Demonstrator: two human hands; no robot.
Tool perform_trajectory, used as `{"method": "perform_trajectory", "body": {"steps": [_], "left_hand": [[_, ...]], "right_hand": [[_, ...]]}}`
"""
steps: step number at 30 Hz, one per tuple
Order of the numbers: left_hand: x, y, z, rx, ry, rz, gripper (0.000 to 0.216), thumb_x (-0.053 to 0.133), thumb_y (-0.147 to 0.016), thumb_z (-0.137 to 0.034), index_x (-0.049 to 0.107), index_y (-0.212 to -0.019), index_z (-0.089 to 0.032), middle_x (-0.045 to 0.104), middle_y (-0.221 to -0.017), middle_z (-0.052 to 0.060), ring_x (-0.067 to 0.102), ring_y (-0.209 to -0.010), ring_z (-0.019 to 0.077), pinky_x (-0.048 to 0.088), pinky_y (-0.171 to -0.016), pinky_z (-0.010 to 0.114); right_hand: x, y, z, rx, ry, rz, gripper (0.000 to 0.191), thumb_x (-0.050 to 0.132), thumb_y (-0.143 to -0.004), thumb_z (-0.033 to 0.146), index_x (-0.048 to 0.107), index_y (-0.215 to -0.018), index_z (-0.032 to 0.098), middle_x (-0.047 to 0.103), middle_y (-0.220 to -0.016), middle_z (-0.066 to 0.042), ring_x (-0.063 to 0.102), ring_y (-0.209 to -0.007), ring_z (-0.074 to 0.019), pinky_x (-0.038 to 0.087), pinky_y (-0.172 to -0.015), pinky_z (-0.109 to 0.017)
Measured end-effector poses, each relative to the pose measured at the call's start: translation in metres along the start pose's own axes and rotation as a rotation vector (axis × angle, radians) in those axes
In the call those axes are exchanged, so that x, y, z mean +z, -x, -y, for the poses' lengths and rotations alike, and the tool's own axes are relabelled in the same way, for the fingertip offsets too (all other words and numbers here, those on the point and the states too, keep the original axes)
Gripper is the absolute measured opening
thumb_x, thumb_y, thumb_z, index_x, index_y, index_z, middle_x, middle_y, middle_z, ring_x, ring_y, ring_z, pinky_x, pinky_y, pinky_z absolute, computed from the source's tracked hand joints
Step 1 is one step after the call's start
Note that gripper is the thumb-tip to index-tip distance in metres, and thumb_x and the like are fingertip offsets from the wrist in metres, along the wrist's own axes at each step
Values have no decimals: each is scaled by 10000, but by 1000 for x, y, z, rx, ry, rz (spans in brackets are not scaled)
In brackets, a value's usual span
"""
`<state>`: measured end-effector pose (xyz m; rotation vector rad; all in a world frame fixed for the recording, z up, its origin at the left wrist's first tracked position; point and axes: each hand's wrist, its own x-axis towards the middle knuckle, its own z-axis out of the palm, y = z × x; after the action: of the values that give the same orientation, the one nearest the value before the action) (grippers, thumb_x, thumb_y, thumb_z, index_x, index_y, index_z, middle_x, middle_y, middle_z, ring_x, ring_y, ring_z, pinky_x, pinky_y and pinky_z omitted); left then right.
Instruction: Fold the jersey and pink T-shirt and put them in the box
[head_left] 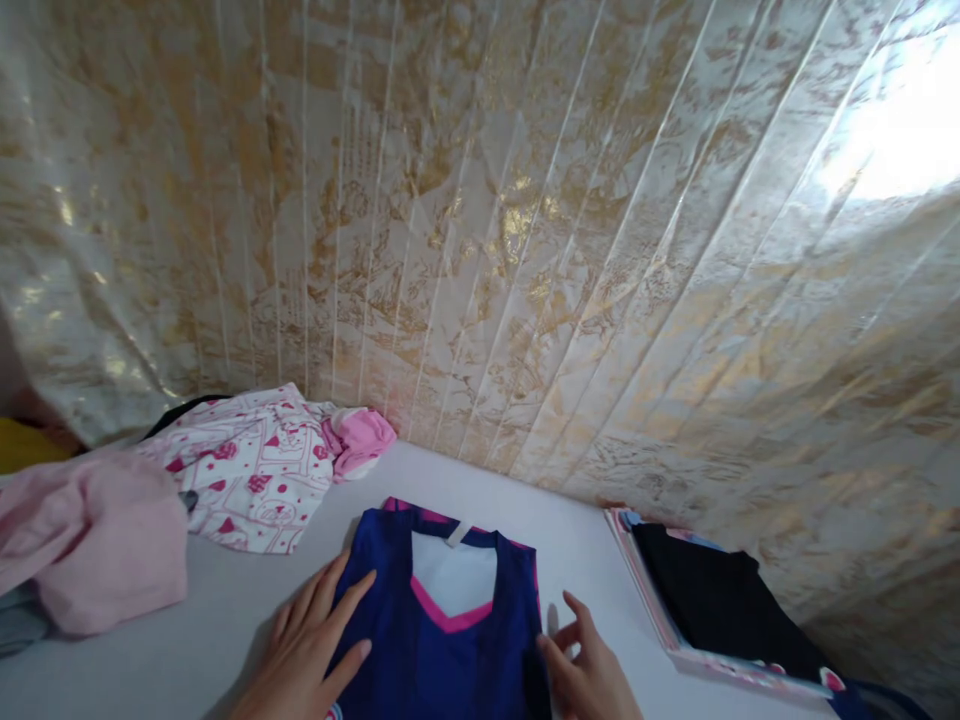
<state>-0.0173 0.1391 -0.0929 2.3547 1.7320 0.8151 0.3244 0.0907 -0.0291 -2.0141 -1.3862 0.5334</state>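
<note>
A navy blue sleeveless top [450, 665] with a pink-edged V-neck lies on the white surface at the bottom middle. Its neck opening shows a white inside and a small pale label [459, 533]. My left hand [311, 630] rests with spread fingers on the left side of the top, fingertips on the cloth. At the right edge of the garment is my right hand [581, 660]. Its thumb is at the fabric's edge, the index finger stands apart from it, and the other fingers are partly curled. The lower part of the top runs out of view.
On the left lie a light pink garment [120, 535], a white garment with pink prints [262, 470] and a bright pink cloth [360, 440]. A stack of folded clothes with a black one [712, 590] on top sits at the right. A shiny gold-patterned wall covering [465, 230] rises behind.
</note>
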Motion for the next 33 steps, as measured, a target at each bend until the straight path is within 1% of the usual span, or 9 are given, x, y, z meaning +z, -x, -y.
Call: {"method": "perform_trajectory", "body": {"steps": [4, 7, 11, 14, 17, 20, 24, 29, 33], "left_hand": [[2, -1, -1, 108, 27, -13, 487, 454, -904, -315, 477, -1389, -335, 274, -1564, 52, 368, -1365, 295, 388, -1058, 473], [-4, -15, 1, 120, 59, -28, 524, 503, -849, -264, 485, -1369, -329, 250, -1573, 34, 357, -1371, 302, 378, -1072, 479], [-15, -52, 7, 53, 178, -23, 491, 493, -830, -279, 505, -1320, -242, 412, -1475, 93, 435, -1323, 292, 397, -1068, 459], [-21, -85, 8, -40, 291, 3, 501, 478, -822, -301, 472, -1309, -184, 536, -1342, 121, 540, -1224, 283, 450, -1023, 428], [-24, -109, 6, -93, 282, 71, 496, 471, -802, -262, 473, -1284, -144, 561, -1312, 148, 575, -1180, 287, 440, -1019, 429], [-28, -120, 5, -70, 257, 147, 412, 451, -803, -209, 527, -1204, -150, 603, -1259, 135, 594, -1147, 265, 428, -1010, 398], [-37, -129, 2, -20, 266, 231, 335, 426, -774, -144, 595, -1058, -200, 672, -1120, 64, 619, -1083, 229, 432, -961, 339], [-52, -143, -3, 40, 424, 370, 376, 412, -749, -156, 621, -1058, -204, 690, -1089, 36, 626, -1044, 222, 437, -936, 318], [-60, -150, -6, 13, 428, 428, 398, 473, -672, -167, 642, -1032, -185, 688, -1114, 54, 599, -1096, 255, 405, -986, 344]], "right_hand": [[17, 6, -13, -106, 184, 38, 553, 479, -795, 282, 456, -1339, 187, 675, -764, -8, 680, -686, -203, 466, -652, -284], [18, 9, -22, -99, 289, 102, 564, 391, -806, 161, 413, -1369, 188, 688, -808, -6, 687, -736, -184, 448, -666, -267], [3, 4, -14, -83, 340, 167, 513, 374, -847, 184, 424, -1356, 231, 705, -915, -6, 691, -772, -171, 447, -670, -256], [-1, -12, 17, -137, 322, 91, 424, 383, -900, 290, 455, -1314, 231, 695, -981, -24, 689, -813, -175, 463, -705, -256], [7, -37, 48, -142, 379, 18, 388, 405, -907, 288, 493, -1266, 170, 680, -1046, -81, 684, -869, -200, 470, -740, -276], [18, -57, 60, -133, 452, 22, 381, 441, -865, 174, 521, -1236, 136, 668, -1094, -115, 673, -935, -207, 457, -776, -270], [22, -68, 50, -142, 431, 60, 421, 392, -803, 44, 570, -1160, 177, 686, -968, -63, 663, -914, -175, 430, -761, -243], [21, -70, 37, -153, 446, 16, 224, 435, -857, 167, 581, -1019, 221, 631, -969, -38, 642, -780, -165, 397, -642, -251], [19, -74, 35, -184, 398, -1, 93, 443, -816, 178, 512, -841, 233, 606, -874, -11, 620, -741, -158, 387, -635, -248]]}}
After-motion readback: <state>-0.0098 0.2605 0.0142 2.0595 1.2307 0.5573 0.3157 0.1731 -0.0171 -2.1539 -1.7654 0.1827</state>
